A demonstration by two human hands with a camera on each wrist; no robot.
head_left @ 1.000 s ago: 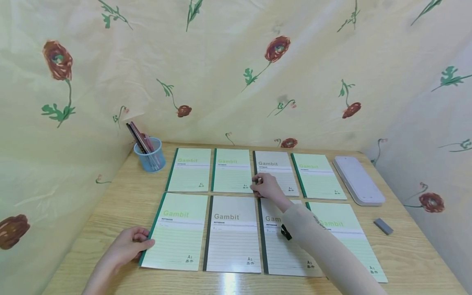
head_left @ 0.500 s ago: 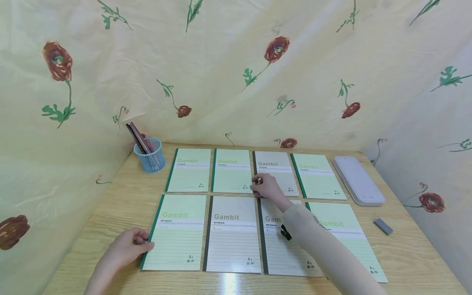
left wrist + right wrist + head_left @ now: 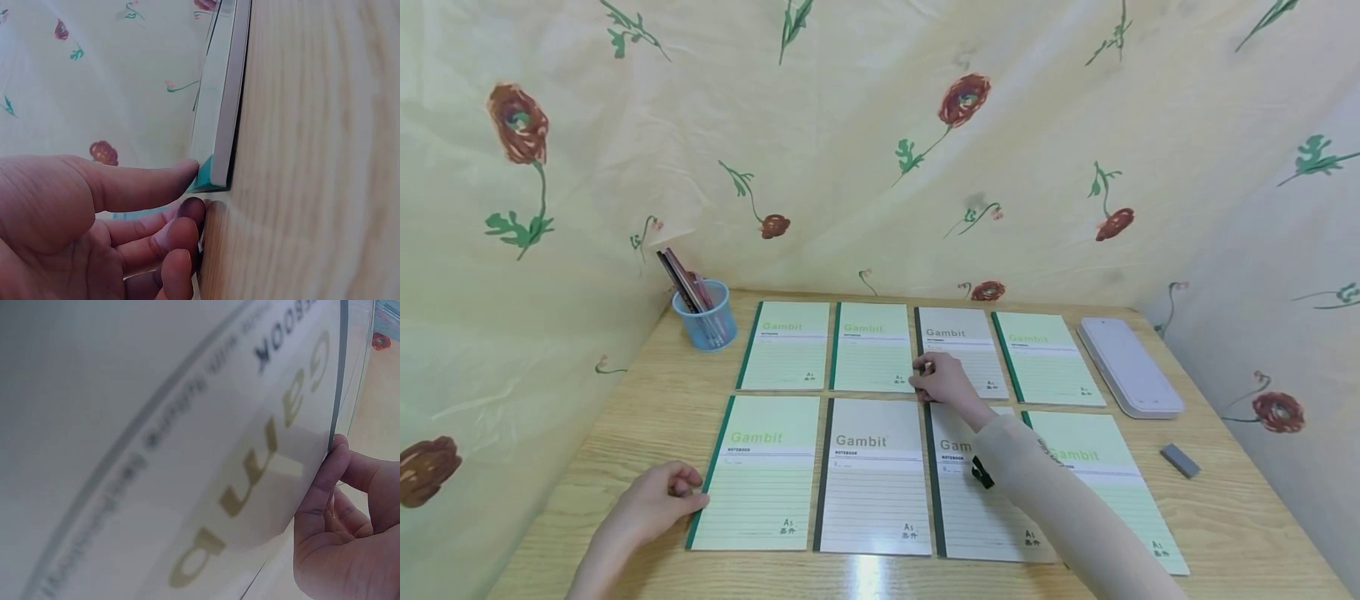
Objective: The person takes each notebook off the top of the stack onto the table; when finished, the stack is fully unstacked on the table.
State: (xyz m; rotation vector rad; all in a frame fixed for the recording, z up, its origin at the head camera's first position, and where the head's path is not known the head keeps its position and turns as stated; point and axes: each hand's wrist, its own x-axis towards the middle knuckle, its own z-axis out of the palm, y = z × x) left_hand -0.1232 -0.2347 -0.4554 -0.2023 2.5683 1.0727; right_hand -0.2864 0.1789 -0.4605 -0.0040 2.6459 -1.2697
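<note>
Several Gambit notebooks lie in two rows. My left hand (image 3: 658, 500) is at the left edge of the front-left green notebook (image 3: 760, 483). Its thumb tip touches the green spine in the left wrist view, with the other fingers loosely bent below, beside the tabletop. My right hand (image 3: 942, 379) rests where the two rows meet, over the lower left corner of the back grey notebook (image 3: 958, 325). Beneath that wrist lies the front grey notebook (image 3: 992, 517), large in the right wrist view; the fingertips touch near its dark spine. The sleeve hides part of it and of the front-right green notebook (image 3: 1120, 467).
A second front grey notebook (image 3: 876, 483) and more green notebooks (image 3: 872, 350) fill the rows. A blue pen cup (image 3: 707, 321) stands back left. On the right lie a white flat case (image 3: 1127, 367) and a grey eraser-like block (image 3: 1180, 460). Floral cloth hangs behind the table.
The front-left green notebook has shifted and straightened slightly. My left thumb has drawn back from its cover to the spine edge. The right hand has stayed in place.
</note>
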